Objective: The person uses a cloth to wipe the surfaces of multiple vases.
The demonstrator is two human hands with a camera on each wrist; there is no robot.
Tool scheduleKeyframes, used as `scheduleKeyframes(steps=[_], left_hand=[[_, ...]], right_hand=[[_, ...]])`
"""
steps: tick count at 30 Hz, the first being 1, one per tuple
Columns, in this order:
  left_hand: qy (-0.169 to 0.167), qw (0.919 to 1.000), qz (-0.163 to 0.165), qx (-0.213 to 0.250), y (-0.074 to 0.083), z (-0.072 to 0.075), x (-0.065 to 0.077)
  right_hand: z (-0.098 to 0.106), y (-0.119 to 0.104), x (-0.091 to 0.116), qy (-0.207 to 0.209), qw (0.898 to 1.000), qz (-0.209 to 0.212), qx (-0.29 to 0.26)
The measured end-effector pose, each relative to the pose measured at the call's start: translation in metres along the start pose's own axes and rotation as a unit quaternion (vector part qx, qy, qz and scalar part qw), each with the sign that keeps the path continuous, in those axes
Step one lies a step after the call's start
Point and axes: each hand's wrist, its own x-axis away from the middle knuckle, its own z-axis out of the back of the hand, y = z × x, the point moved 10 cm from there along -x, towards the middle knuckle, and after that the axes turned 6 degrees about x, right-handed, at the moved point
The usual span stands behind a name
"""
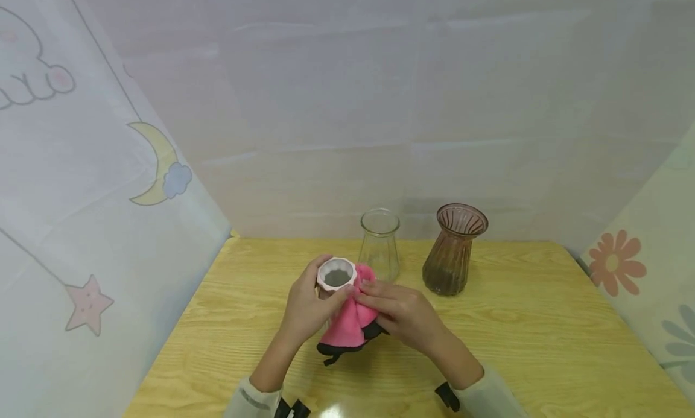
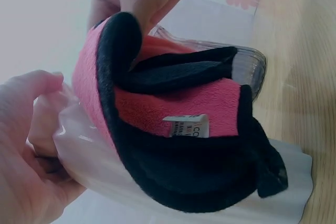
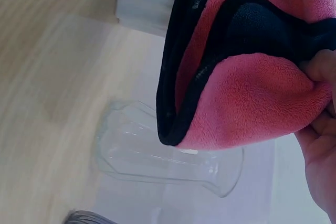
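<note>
A pale pink-white vase [image 1: 338,278] with a scalloped rim is gripped by my left hand [image 1: 301,309], fingers and thumb around its upper part. In the left wrist view its fluted body [image 2: 86,148] runs down toward the table. My right hand [image 1: 404,312] pinches a pink cloth [image 1: 346,324] with black edging and presses it against the vase near the rim. The cloth hangs in folds over the vase's side, and a white label [image 2: 190,126] shows on it. Part of the vase is hidden behind the cloth.
Just behind the hands stands a clear glass vase [image 1: 380,249]. To its right is a brownish ribbed glass vase [image 1: 448,258]. All are on a wooden table [image 1: 543,321], with patterned hangings [image 1: 347,104] at the back and sides.
</note>
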Motion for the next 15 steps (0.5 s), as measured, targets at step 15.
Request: scheduleKeyframes(steps=[15], left_hand=[[-0.145, 0.9857, -0.016, 0.084, -0.01, -0.003, -0.009]], right_hand=[[-0.026, -0.006, 0.031, -0.055, 0.998, -0.028, -0.014]])
